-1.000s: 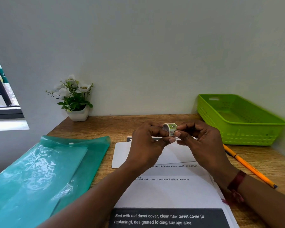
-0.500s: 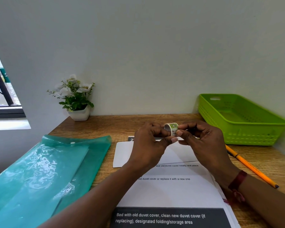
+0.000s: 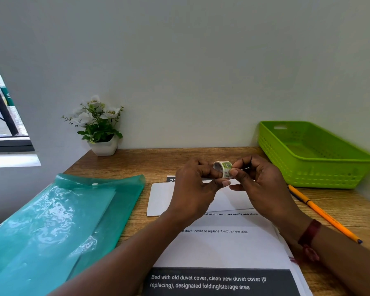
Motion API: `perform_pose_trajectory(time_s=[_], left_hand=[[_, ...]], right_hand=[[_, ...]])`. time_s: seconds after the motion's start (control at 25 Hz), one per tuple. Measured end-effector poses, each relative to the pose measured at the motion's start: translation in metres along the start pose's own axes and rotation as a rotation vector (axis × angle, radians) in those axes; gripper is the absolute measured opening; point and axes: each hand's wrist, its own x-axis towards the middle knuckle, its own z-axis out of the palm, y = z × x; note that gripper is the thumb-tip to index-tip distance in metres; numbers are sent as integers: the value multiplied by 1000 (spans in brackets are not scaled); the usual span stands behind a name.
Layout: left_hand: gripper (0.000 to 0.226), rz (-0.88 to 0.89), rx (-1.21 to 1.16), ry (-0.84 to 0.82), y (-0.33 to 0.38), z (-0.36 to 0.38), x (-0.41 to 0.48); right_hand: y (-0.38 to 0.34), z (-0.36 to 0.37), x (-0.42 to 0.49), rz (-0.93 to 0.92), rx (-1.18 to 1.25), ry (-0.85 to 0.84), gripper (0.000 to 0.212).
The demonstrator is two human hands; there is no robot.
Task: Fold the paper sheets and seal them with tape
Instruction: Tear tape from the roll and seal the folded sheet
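Fingertips of the left hand (image 3: 192,189) and right hand (image 3: 263,184) pinch a small tape roll (image 3: 222,168) between them, held above the printed paper sheets (image 3: 222,248) and a folded white sheet (image 3: 160,199). These lie on a wooden desk (image 3: 150,161) against a pale wall (image 3: 179,60).

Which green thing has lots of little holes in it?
The lime green basket at the desk's right back corner. Its walls are full of holes. The teal plastic folder on the left is smooth and shiny.

A wooden desk (image 3: 179,159) carries printed paper sheets (image 3: 222,248), a teal folder (image 3: 51,227), a green basket (image 3: 312,154), a pencil (image 3: 323,212) and a potted plant (image 3: 98,127).
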Motion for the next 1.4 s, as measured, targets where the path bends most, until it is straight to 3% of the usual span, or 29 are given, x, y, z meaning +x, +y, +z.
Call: perform_pose_trajectory(time_s=[0.4,0.6,0.96,1.4], left_hand=[[18,19,61,23,0,0,0],[16,58,-5,66,6,-1,-2],[14,142,98,95,6,-2,-4],[13,136,-35,134,7,2,-5]], right_hand=[[-5,1,-2,-9,18,6,22],[-10,3,-2,1,122,48,35],[-7,3,-1,19,43,24,20],[-12,3,-3,-30,120,98,25]])
